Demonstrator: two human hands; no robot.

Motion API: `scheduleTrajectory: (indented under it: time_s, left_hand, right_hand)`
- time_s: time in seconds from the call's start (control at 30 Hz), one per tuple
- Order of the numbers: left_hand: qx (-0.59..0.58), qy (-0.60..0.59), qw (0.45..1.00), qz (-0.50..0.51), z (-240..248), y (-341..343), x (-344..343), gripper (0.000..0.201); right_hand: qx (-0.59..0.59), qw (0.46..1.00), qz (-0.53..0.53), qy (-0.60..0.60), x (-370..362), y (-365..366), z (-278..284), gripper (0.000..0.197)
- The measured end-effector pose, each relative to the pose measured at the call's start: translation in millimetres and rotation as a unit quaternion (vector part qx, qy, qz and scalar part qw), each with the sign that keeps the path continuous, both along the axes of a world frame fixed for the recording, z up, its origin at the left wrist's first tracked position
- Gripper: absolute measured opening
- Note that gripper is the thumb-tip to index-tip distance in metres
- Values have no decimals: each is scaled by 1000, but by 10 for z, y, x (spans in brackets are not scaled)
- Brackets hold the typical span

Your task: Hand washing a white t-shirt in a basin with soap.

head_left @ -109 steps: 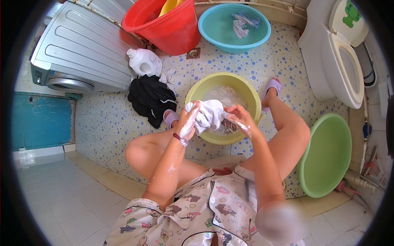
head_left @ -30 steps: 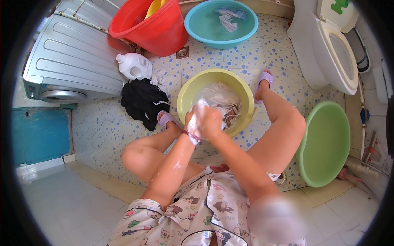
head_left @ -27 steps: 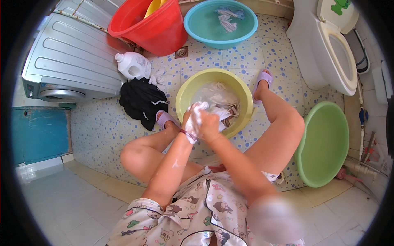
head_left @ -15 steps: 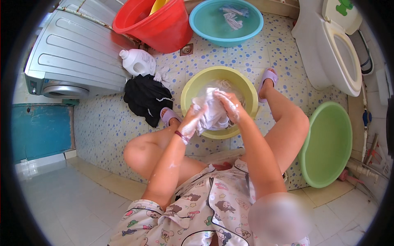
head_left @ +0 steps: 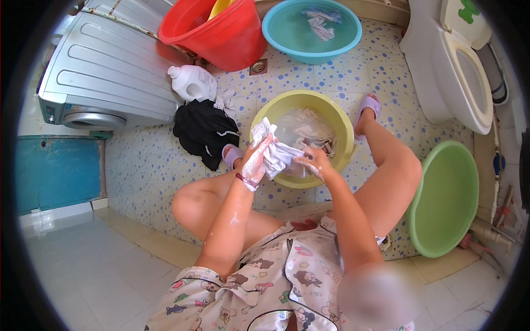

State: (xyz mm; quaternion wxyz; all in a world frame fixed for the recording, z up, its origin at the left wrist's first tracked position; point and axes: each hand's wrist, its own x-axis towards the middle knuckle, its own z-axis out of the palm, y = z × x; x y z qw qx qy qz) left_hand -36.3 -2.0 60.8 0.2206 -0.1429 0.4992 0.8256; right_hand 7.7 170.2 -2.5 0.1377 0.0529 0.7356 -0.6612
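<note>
A wet white cloth (head_left: 279,156) is stretched between my two hands over the near left part of a yellow basin (head_left: 346,132). My left hand (head_left: 255,161), soapy up to the wrist, is closed round the cloth's bunched end. The fingers of my right hand (head_left: 313,161) pinch its other end. Cloudy water and more pale laundry (head_left: 312,129) fill the basin below. What kind of garment the cloth is, I cannot make out.
Black clothing (head_left: 204,132) and a white jug (head_left: 193,83) lie left of the basin, beside a washing machine (head_left: 105,71). Beyond stand a red tub (head_left: 237,44) and a blue basin (head_left: 287,41) with cloths in water. A green basin (head_left: 444,198) and a toilet (head_left: 441,77) are on the right.
My hands have moved apart, the left one slightly outward and the right one down, drawing the bunched cloth out between them. More of the laundry in the basin shows now.
</note>
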Motion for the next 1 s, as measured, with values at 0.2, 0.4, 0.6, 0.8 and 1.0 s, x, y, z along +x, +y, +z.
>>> scheduleTrajectory:
  time_s: [0.2,0.4,0.6,0.8,1.0]
  left_hand:
    - [44,-45,996,69,-88,72,-59,18]
    - [104,-182,972,104,-98,409,-20,20]
    - [174,-20,984,-20,-570,-127,-230,23]
    - [82,-140,985,64,-450,118,-72,23]
    - [79,-174,974,119,-258,187,-135,21]
  right_hand:
    - [139,960,-110,215,72,-432,452,17]
    - [354,862,-77,354,-244,-490,510,24]
    - [258,886,-150,353,-131,-840,558,26]
    - [203,933,-193,225,-287,-698,614,23]
    - [227,923,-161,266,-151,-725,517,28]
